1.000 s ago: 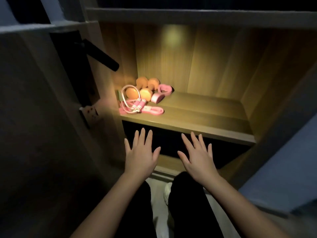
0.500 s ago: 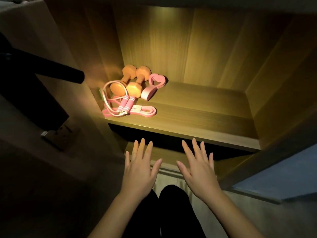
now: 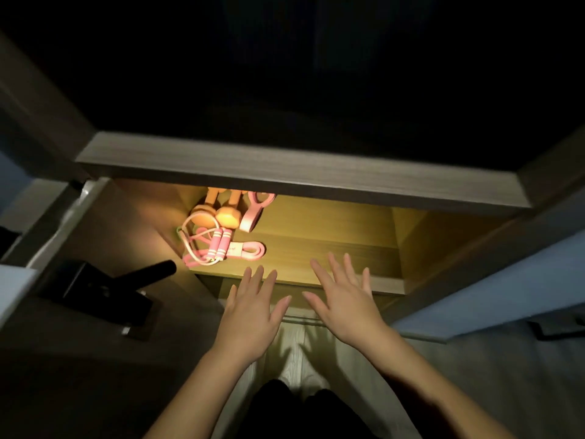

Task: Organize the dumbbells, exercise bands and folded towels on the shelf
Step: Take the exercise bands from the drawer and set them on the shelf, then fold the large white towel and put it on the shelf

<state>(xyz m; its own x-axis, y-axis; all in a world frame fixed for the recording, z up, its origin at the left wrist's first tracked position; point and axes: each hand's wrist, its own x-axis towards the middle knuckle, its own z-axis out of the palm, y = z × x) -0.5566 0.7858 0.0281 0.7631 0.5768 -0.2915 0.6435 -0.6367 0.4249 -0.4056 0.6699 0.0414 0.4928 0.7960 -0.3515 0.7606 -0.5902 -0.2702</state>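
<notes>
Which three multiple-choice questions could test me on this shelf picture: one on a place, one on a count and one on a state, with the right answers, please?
1. Where on the lit shelf do the dumbbells lie?
A. in the back left corner
B. in the front right corner
C. at the middle of the front edge

2. How many orange dumbbells show?
A. one
B. two
C. four

3. In what state are the left hand and the right hand?
A. both hold a towel
B. the left grips the jump rope
C. both are open and hold nothing

Answers:
1 A: they sit far back on the left, partly hidden under the upper board.
2 B: two orange heads lie side by side.
3 C: the fingers of both are straight and spread near the shelf's front edge, around no item.
</notes>
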